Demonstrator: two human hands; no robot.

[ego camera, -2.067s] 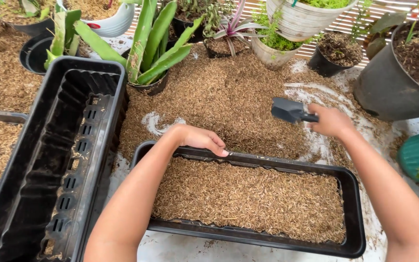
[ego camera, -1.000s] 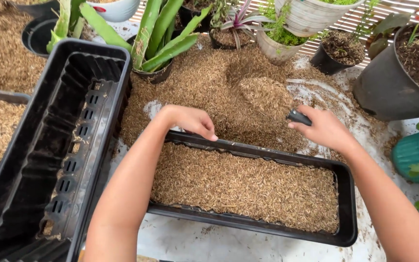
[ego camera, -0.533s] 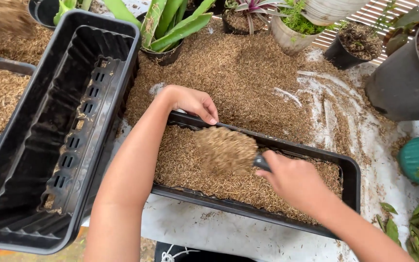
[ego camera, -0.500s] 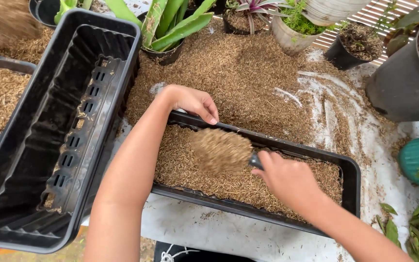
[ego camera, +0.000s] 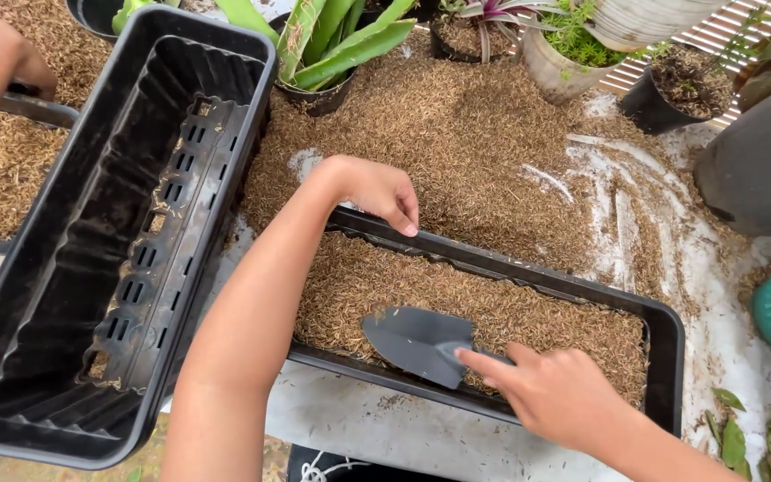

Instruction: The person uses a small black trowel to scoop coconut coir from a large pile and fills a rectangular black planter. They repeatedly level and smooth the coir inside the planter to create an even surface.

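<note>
White counter (ego camera: 725, 295) strewn with brown husk heap (ego camera: 457, 125), husk-filled black tray (ego camera: 667, 326) just before the heap, empty black planter (ego camera: 11, 357) beside the tray, potted plants (ego camera: 332, 54) beyond the heap

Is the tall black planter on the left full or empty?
Nearly empty: the tall black planter shows its bare slotted floor, with only a few husk scraps, while the low tray beside it is filled.

Daylit outdoor work area: a pale table (ego camera: 716, 295) strewn with brown husk litter, potted plants (ego camera: 573, 45) ranged along its far edge before a slatted screen (ego camera: 733, 27).
</note>
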